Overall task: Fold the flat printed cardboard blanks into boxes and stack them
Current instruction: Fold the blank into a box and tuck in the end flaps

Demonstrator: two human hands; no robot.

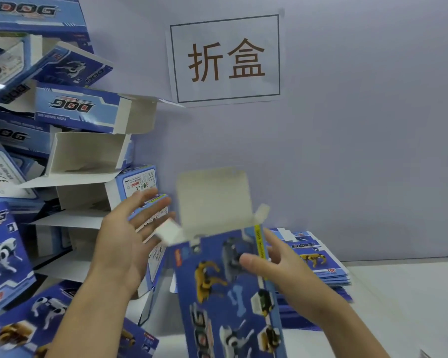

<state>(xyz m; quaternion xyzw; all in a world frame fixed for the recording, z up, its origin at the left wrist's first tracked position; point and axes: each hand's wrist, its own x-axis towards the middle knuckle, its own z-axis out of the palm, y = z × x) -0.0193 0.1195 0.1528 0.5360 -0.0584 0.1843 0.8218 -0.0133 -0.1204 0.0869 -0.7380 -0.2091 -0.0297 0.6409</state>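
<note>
While the box [233, 285] is being pinched only by the right hand [277, 275], left hand [124, 236] spread wide, it is being risked against the leaning pile [70, 140].

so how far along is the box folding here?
Done: a pile of folded boxes heaped at left. In hand: the right hand holds one box with its top flap still up; the left hand is open beside it. Left: a stack of flat blanks at right.

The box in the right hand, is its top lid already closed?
No, the box held by the right hand has its lid flap standing open.
</note>
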